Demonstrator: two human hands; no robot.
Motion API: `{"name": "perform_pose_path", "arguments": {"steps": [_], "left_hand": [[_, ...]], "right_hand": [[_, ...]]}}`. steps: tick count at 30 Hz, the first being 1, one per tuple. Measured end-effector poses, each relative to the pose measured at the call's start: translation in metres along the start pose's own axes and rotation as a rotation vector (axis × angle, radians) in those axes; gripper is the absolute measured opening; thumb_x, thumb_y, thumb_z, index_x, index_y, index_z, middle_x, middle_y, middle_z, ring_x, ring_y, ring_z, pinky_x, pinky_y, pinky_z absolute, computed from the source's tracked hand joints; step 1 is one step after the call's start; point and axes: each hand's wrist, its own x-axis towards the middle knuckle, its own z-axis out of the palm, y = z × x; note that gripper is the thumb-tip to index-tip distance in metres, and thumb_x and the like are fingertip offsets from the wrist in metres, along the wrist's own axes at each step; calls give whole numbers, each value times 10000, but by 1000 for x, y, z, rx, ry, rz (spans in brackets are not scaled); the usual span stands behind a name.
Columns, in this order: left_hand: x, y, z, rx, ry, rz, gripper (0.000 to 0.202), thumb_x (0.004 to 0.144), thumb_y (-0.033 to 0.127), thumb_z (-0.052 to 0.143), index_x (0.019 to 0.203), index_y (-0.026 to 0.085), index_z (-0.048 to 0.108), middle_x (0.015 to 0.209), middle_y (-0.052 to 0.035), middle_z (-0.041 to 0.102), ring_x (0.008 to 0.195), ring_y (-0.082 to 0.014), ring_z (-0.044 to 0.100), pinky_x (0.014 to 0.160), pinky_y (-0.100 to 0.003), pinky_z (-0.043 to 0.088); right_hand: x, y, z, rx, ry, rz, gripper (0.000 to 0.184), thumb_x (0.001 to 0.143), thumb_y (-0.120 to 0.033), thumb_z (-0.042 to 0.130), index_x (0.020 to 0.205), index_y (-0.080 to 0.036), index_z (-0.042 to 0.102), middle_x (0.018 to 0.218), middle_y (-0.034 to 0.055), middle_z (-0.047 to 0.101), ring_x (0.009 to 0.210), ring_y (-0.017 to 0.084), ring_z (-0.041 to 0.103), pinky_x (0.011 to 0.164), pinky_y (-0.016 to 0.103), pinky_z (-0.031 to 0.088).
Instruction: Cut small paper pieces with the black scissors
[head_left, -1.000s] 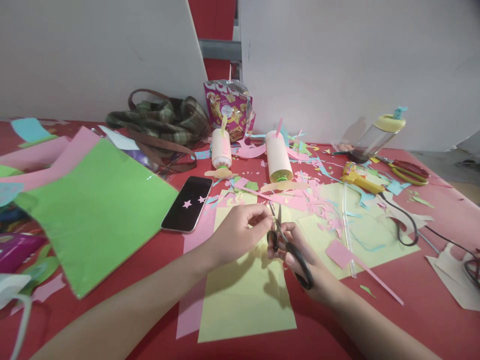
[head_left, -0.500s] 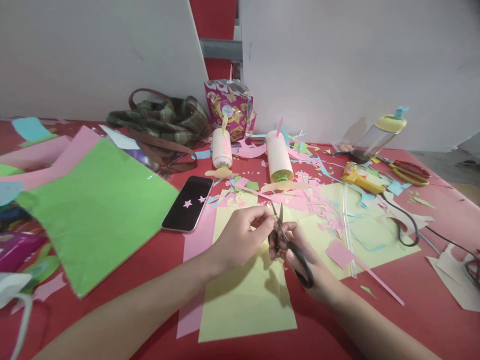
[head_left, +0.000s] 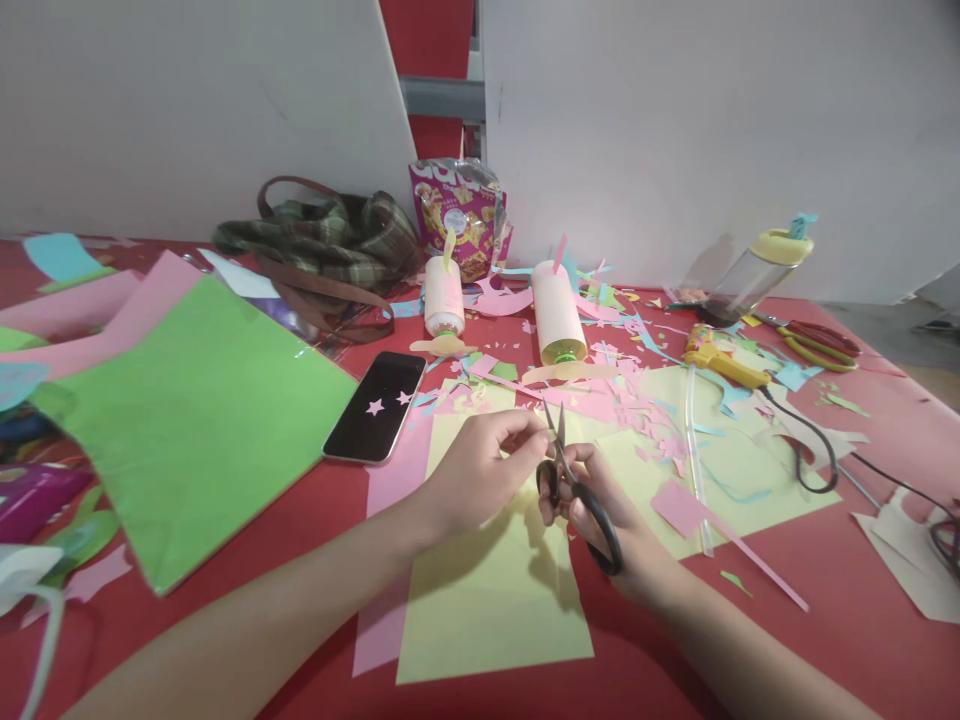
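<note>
Black-handled scissors point(head_left: 602, 528) are in my right hand point(head_left: 600, 490), blades parted and pointing away from me. My left hand point(head_left: 491, 465) pinches a small pale yellow scrap of paper point(head_left: 550, 437) beside the blades; most of the scrap is hidden by the fingers. Both hands hover over a yellow paper sheet point(head_left: 495, 610), which overlaps a pink sheet point(head_left: 381, 625). Left of my left hand lies a phone point(head_left: 367, 430) with two small pink paper stars point(head_left: 375, 408) on its dark screen.
Two white paper-wrapped rolls point(head_left: 556, 308) stand among paper scraps. A yellow glue gun point(head_left: 720, 358) and red-handled pliers point(head_left: 821, 340) lie right, near a clear bottle point(head_left: 757, 275). Green sheets point(head_left: 202, 420) cover the left. A snack bag point(head_left: 461, 215) and plaid bag point(head_left: 352, 240) sit behind.
The scissors' handle in my right hand has shifted very slightly as the fingers moved. My left hand stays almost in place, and the things on the table have not moved.
</note>
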Motion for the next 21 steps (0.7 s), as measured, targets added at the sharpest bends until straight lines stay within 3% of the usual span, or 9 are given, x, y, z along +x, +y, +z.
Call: {"name": "perform_pose_path", "arguments": {"steps": [5, 14, 21], "left_hand": [[1, 2, -4, 20, -62, -5, 211, 781, 202, 353, 598, 148, 442, 547, 48, 445, 501, -57, 407, 487, -172, 322], [3, 6, -18, 233, -140, -4, 198, 753, 220, 368, 651, 150, 523, 623, 21, 503, 616, -98, 451, 552, -200, 336], [4, 10, -26, 330, -202, -16, 185, 731, 195, 375, 619, 149, 515, 566, 34, 478, 566, -90, 426, 525, -196, 313]], "right_hand": [[0, 1, 0, 15, -13, 14, 255, 739, -402, 483, 852, -249, 314, 745, -13, 376, 589, 103, 363, 564, 254, 318], [0, 2, -1, 61, -52, 45, 280, 718, -394, 519, 847, -242, 322, 739, -9, 388, 599, 105, 373, 530, 241, 298], [0, 3, 1, 69, -69, 60, 293, 706, -394, 534, 835, -245, 318, 705, -21, 399, 554, 96, 352, 536, 247, 303]]}}
